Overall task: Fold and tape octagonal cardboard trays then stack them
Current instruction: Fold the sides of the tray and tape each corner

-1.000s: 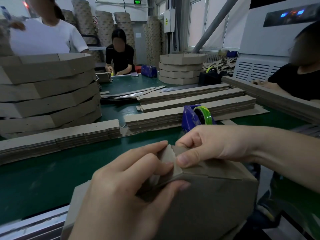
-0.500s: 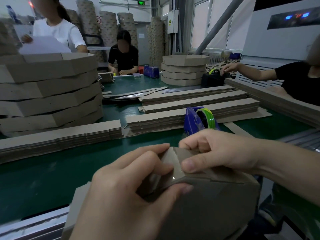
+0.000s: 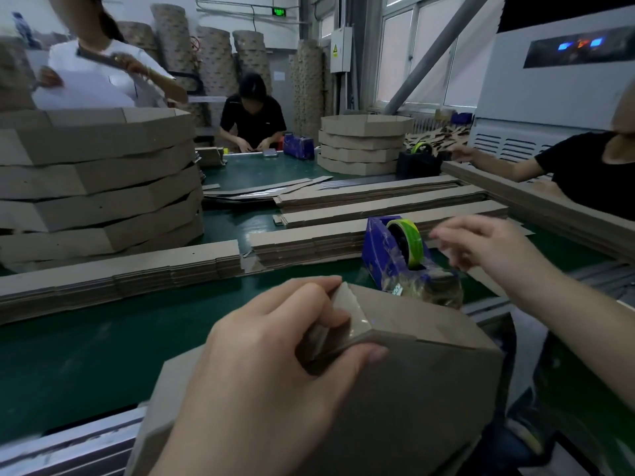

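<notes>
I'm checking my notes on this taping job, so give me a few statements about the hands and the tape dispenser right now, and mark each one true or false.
1. The left hand grips a corner of the cardboard tray. True.
2. The right hand presses on the tray. False: it is in the air beside the tape dispenser, off the tray.
3. The tape dispenser is red. False: it is blue, with a green roll.
4. A stack of folded trays stands on the left of the green table. True.
</notes>
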Available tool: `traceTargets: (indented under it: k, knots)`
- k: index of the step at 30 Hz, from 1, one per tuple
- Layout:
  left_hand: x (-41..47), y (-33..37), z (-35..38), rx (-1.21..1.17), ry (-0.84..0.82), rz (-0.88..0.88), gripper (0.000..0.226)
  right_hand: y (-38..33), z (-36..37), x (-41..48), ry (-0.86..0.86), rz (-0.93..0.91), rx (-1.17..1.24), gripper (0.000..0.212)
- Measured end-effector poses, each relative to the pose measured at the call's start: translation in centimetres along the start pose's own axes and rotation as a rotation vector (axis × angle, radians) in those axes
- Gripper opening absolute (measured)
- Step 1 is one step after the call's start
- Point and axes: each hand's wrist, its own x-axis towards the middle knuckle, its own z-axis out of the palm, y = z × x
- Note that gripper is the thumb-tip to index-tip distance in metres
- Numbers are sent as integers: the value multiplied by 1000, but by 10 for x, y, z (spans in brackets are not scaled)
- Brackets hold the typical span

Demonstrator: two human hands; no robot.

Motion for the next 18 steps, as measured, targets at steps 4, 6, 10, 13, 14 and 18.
traceTargets:
  k: [4,6,10,13,14,18]
  knots:
    - [9,-3,4,19,0,15,33,38,2,-3,94,172,-143,20]
    - [8,-3,8,17,4,46,32,45,7,-5,49,259,-94,25]
    - [11,3,11,30,-32,68,29,47,12,-4,27,346,148,23]
    - [11,4,12,49,-23,77,29,46,17,-4,56,368,274,20]
    - [11,4,13,50,-33,74,29,45,19,-4,82,382,328,18]
    - [14,4,14,55,-38,45,29,40,24,-5,180,519,455,10]
